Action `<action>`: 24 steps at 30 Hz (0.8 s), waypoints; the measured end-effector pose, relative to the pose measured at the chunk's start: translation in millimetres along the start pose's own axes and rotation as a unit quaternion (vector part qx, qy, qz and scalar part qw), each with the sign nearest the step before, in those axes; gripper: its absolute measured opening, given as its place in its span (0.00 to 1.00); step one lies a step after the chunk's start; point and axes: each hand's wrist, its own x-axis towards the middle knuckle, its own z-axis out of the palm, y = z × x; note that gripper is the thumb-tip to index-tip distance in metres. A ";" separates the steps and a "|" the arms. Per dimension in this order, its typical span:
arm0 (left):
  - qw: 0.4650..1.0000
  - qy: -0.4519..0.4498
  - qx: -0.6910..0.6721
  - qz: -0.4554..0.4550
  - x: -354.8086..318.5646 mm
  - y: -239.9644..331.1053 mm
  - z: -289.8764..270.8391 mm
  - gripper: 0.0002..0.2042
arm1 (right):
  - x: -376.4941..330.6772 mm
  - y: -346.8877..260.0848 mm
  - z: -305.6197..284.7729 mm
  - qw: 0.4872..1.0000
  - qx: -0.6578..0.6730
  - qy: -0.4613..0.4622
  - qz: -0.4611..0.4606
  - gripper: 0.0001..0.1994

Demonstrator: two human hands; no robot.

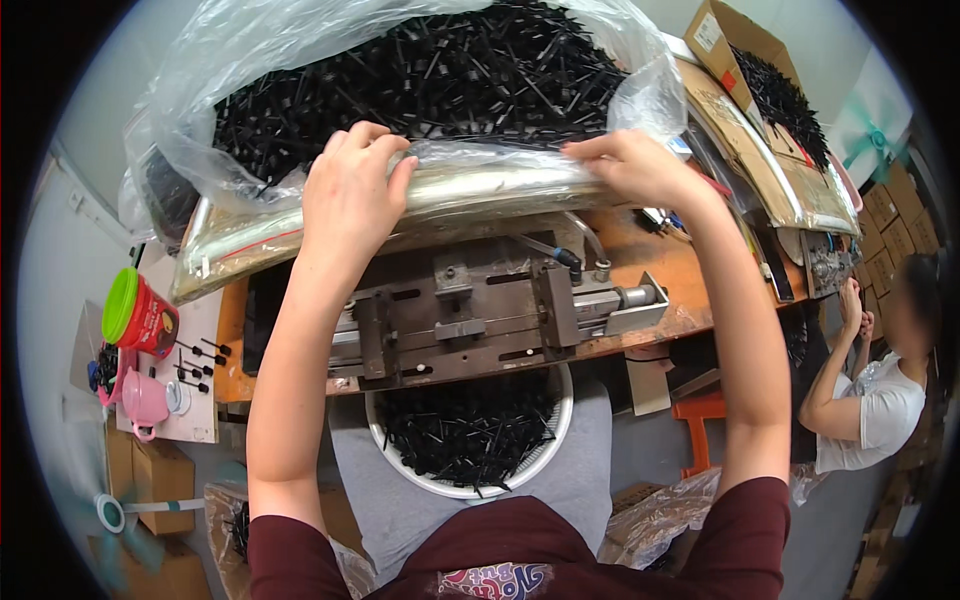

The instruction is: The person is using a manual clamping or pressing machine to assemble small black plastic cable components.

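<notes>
A wide box lined with a clear plastic bag [200,110] stands at the far side of the bench, full of thin black stick-like plastic parts [430,80]. At its near rim, left of the middle, rests my left hand [350,190]; the fingers bend over the edge toward the parts, and the thumb stands apart. My right hand [640,168] is on the right end of the same rim, closed on the plastic, with the index finger pointing left. Some of its fingers are hidden. Between my knees sits a white round basket [565,420] holding more black parts.
A metal clamping fixture [460,310] with cylinders and hoses sits on the orange bench [690,300] below my arms. On the left are a red bucket with green rim [145,310] and a pink pot [145,400]. A person [880,390] works at the right, near another carton [750,60].
</notes>
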 end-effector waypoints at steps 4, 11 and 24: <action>0.994 -0.069 -0.008 -0.079 -5.6 -12.7 -3.3 0.14 | 15.5 -13.1 -19.9 0.991 0.076 0.096 -0.051 0.11; 0.990 -0.058 -0.119 -0.056 -9.3 -11.4 -15.9 0.10 | 73.5 -82.5 27.8 0.983 -0.079 0.050 -0.159 0.16; 0.966 0.014 -0.257 0.009 -106.7 56.9 -68.9 0.12 | 92.9 -79.1 27.2 0.991 -0.020 -0.003 -0.134 0.17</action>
